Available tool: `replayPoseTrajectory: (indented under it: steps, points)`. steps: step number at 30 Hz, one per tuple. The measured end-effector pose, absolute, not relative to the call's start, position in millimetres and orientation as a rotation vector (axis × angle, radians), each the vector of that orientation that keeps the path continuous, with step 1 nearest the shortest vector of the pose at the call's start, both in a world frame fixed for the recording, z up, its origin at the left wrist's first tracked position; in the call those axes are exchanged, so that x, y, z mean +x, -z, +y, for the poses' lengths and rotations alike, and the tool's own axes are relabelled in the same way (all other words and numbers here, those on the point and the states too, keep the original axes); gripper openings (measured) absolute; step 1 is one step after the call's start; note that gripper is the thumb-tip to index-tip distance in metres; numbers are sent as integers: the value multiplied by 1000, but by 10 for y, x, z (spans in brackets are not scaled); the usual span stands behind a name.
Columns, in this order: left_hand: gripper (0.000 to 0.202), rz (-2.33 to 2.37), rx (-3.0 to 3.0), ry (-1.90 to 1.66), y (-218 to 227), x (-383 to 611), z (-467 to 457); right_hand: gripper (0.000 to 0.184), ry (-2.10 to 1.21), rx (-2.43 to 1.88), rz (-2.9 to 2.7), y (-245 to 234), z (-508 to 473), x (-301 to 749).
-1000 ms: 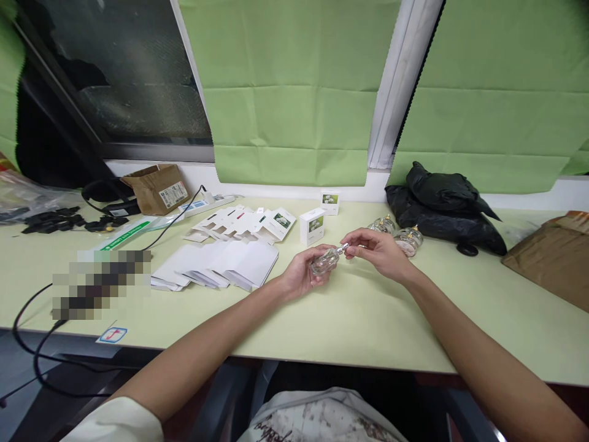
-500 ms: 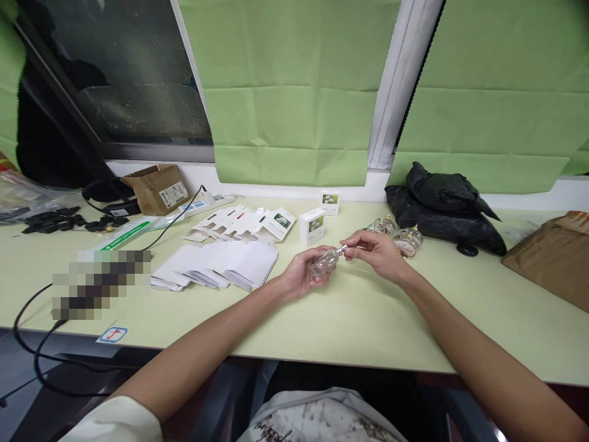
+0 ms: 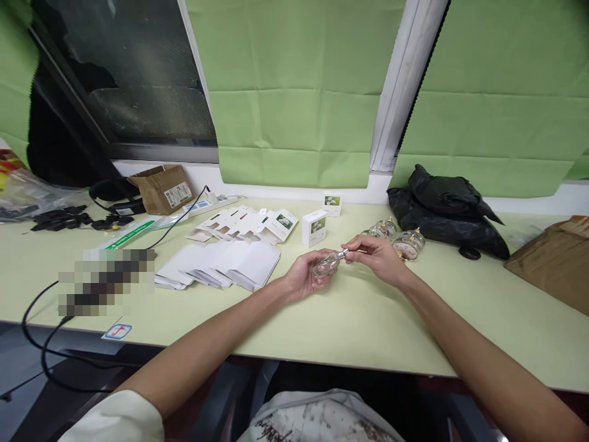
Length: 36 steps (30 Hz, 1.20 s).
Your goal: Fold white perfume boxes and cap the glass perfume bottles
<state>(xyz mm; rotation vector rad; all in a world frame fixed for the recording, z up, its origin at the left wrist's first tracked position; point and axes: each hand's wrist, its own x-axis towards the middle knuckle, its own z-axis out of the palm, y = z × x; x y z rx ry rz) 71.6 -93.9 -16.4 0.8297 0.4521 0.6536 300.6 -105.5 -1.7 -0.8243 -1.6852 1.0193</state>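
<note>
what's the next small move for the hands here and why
I'd try a gentle twist of the silver top with the right hand, since its fingertips are already there and the left hand holds the tilted bottle by its body. Whether the top is tight can't be seen, so a light turn seems the safest check.

At the frame's centre, the bottle (image 3: 326, 266) is in the left hand (image 3: 302, 277). On the table (image 3: 350, 334), cartons (image 3: 253, 263) lie left of it, two boxes (image 3: 314, 228) stand behind, and at right bags (image 3: 442, 212) lie behind other bottles (image 3: 409, 244).
</note>
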Motion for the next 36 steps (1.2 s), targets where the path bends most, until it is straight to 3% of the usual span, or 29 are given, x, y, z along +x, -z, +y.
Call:
replayPoseTrajectory:
  steps: [18, 30, 36]
  points:
    - [21, 440, 806, -692, 181, 724, -953, 26, -947, -885, -1758, 37, -1053, 3042]
    - [30, 466, 816, -743, 151, 763, -986, 32, -117, -921, -2083, -9, -1194, 2952]
    - [28, 444, 808, -734, 141, 772, -1005, 31, 38, -891, -2108, -4, -1197, 2930]
